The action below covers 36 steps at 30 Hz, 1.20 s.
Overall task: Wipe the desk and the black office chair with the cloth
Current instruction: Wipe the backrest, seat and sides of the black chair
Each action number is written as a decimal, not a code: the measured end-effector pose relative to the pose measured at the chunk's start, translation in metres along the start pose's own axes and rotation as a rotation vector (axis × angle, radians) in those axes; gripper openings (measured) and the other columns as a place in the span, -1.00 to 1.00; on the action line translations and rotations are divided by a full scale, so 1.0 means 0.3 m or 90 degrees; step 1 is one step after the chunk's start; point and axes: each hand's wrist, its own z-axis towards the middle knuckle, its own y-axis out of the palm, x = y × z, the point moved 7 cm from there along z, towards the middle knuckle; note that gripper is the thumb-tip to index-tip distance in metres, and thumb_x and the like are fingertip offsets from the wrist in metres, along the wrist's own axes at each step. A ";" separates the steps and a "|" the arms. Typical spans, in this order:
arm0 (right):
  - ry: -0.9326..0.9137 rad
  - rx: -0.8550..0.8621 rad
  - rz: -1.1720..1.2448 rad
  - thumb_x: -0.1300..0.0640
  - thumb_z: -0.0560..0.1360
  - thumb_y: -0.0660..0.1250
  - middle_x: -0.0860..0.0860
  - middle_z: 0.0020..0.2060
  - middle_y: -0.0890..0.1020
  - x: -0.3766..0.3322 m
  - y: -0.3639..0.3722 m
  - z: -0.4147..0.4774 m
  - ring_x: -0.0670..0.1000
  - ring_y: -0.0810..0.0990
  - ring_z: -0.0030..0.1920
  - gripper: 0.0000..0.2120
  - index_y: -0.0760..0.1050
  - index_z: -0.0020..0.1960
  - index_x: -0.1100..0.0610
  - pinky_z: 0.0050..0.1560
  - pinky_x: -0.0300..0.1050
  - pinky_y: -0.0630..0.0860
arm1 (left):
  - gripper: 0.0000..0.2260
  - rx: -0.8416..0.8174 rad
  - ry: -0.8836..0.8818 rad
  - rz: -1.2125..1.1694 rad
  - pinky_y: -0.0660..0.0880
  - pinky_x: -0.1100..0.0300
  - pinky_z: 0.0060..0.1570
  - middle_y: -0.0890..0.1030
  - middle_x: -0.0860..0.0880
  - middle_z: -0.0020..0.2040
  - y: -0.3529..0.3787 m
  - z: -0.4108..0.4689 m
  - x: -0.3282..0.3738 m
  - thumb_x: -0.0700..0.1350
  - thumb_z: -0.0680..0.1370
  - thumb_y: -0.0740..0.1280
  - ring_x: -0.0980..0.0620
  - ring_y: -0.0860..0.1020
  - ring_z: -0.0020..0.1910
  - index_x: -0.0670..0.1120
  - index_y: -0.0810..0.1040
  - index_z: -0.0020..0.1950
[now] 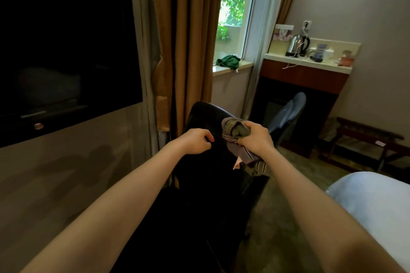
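The black office chair [206, 175] stands in front of me, its backrest top near the middle of the view. My right hand [257, 137] grips a bunched grey-green striped cloth [237, 133] against the upper right of the backrest, with a tail of cloth hanging below the hand. My left hand [197, 141] sits on the backrest's upper left, fingers curled over the chair's surface; whether they pinch it is hard to tell.
A dark wall-mounted TV [64, 51] fills the left. Brown curtains [190, 40] and a window sill with a green cloth [228, 61] are behind the chair. A wooden cabinet [304, 77] with a kettle [297, 45] stands right; a bed corner [372, 201] lies lower right.
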 end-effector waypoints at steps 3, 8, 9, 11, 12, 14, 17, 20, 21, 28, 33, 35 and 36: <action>-0.037 0.022 -0.080 0.04 0.42 0.40 0.01 0.12 0.61 0.069 -0.117 0.045 0.11 0.55 0.11 -0.58 0.47 0.27 -0.08 0.01 -0.07 0.49 | -0.76 0.036 0.020 0.000 0.42 0.29 -0.07 0.52 -0.04 0.18 0.024 0.068 0.080 -0.14 0.58 0.24 0.08 0.49 0.03 -0.03 0.48 0.24; -0.047 0.006 -0.091 0.06 0.41 0.44 0.01 0.13 0.61 0.254 -0.256 0.159 0.11 0.55 0.14 -0.55 0.47 0.28 -0.04 0.07 -0.02 0.53 | -0.78 0.098 -0.042 -0.039 0.48 0.20 0.07 0.53 -0.04 0.18 0.141 0.219 0.174 -0.14 0.56 0.27 0.02 0.51 0.10 -0.04 0.53 0.20; -0.054 -0.004 -0.072 0.09 0.41 0.44 0.02 0.14 0.61 0.297 -0.269 0.185 0.11 0.55 0.14 -0.55 0.48 0.28 -0.03 0.08 -0.02 0.52 | -0.79 0.115 -0.060 -0.034 0.49 0.17 0.09 0.54 -0.04 0.16 0.166 0.258 0.203 -0.13 0.56 0.27 0.02 0.52 0.10 -0.03 0.54 0.19; -0.086 -0.024 -0.060 0.13 0.41 0.41 0.01 0.16 0.60 0.346 -0.260 0.221 0.10 0.55 0.14 -0.56 0.48 0.28 -0.03 0.09 -0.04 0.51 | -0.82 0.148 -0.090 -0.024 0.51 0.09 0.11 0.56 -0.03 0.11 0.204 0.310 0.243 -0.09 0.56 0.26 0.01 0.53 0.05 -0.02 0.55 0.14; -0.112 -0.034 -0.068 0.13 0.42 0.40 0.00 0.16 0.60 0.355 -0.251 0.238 0.09 0.54 0.15 -0.56 0.48 0.28 -0.05 0.08 -0.06 0.48 | -0.82 0.162 -0.100 -0.020 0.52 0.06 0.09 0.57 -0.04 0.08 0.223 0.330 0.266 -0.08 0.55 0.24 0.00 0.54 0.03 -0.03 0.55 0.12; -0.174 -0.061 -0.102 0.09 0.44 0.38 -0.03 0.15 0.60 0.351 -0.218 0.269 0.07 0.55 0.15 -0.60 0.48 0.27 -0.08 0.05 -0.09 0.46 | -0.82 0.173 -0.124 -0.009 0.53 0.02 0.05 0.58 -0.04 0.03 0.265 0.355 0.299 -0.05 0.55 0.22 -0.03 0.54 0.00 -0.04 0.57 0.07; -0.252 -0.094 -0.147 0.06 0.46 0.33 -0.03 0.08 0.58 0.324 -0.145 0.308 0.06 0.56 0.08 -0.63 0.46 0.26 -0.13 -0.04 -0.11 0.46 | -0.85 0.181 -0.161 -0.022 0.53 0.03 -0.04 0.58 -0.04 -0.08 0.290 0.364 0.292 -0.04 0.55 0.21 -0.04 0.55 -0.10 -0.02 0.55 -0.04; -0.324 -0.100 -0.247 0.12 0.49 0.29 0.01 0.12 0.46 0.305 -0.087 0.342 0.07 0.53 0.05 -0.50 0.30 0.40 -0.13 -0.02 -0.07 0.49 | -0.86 0.210 -0.199 -0.062 0.52 0.07 -0.08 0.58 -0.04 -0.10 0.242 0.372 0.239 -0.06 0.56 0.22 -0.02 0.56 -0.12 -0.03 0.56 -0.02; -0.345 -0.102 -0.267 0.12 0.50 0.28 0.01 0.13 0.44 0.300 -0.075 0.351 0.06 0.53 0.04 -0.48 0.27 0.42 -0.13 -0.01 -0.07 0.49 | -0.87 0.221 -0.212 -0.086 0.53 0.08 -0.05 0.58 -0.02 -0.09 0.221 0.376 0.214 -0.07 0.57 0.23 0.00 0.56 -0.10 -0.03 0.56 0.02; -0.422 -0.165 -0.314 0.10 0.51 0.28 0.01 0.05 0.44 0.236 -0.034 0.465 0.04 0.52 0.01 -0.56 0.35 0.37 -0.11 -0.12 -0.15 0.42 | -0.87 0.189 -0.259 -0.120 0.51 0.17 -0.18 0.56 -0.05 -0.15 0.180 0.521 0.158 -0.09 0.57 0.24 -0.01 0.56 -0.15 -0.09 0.55 -0.05; -0.500 -0.231 -0.366 0.09 0.50 0.30 -0.05 -0.07 0.41 0.191 -0.026 0.515 0.03 0.52 -0.04 -0.66 0.45 0.26 -0.06 -0.18 -0.16 0.39 | -0.79 0.137 -0.294 -0.158 0.45 0.20 -0.26 0.59 -0.04 -0.09 0.199 0.575 0.134 -0.10 0.57 0.22 0.03 0.57 -0.14 -0.14 0.50 0.15; -0.526 -0.253 -0.377 0.06 0.49 0.32 -0.04 -0.05 0.47 0.169 -0.010 0.529 0.03 0.54 -0.03 -0.69 0.47 0.23 -0.05 -0.18 -0.16 0.40 | -0.75 0.095 -0.327 -0.231 0.45 0.20 -0.27 0.61 -0.08 0.05 0.214 0.561 0.110 -0.14 0.60 0.18 0.03 0.57 -0.11 -0.14 0.45 0.25; -0.534 -0.269 -0.386 0.06 0.48 0.33 -0.04 -0.03 0.51 0.157 -0.002 0.535 0.03 0.55 -0.02 -0.69 0.48 0.22 -0.05 -0.17 -0.16 0.41 | -0.74 0.085 -0.336 -0.241 0.46 0.20 -0.26 0.61 -0.09 0.10 0.213 0.552 0.105 -0.16 0.60 0.16 0.04 0.57 -0.10 -0.14 0.44 0.27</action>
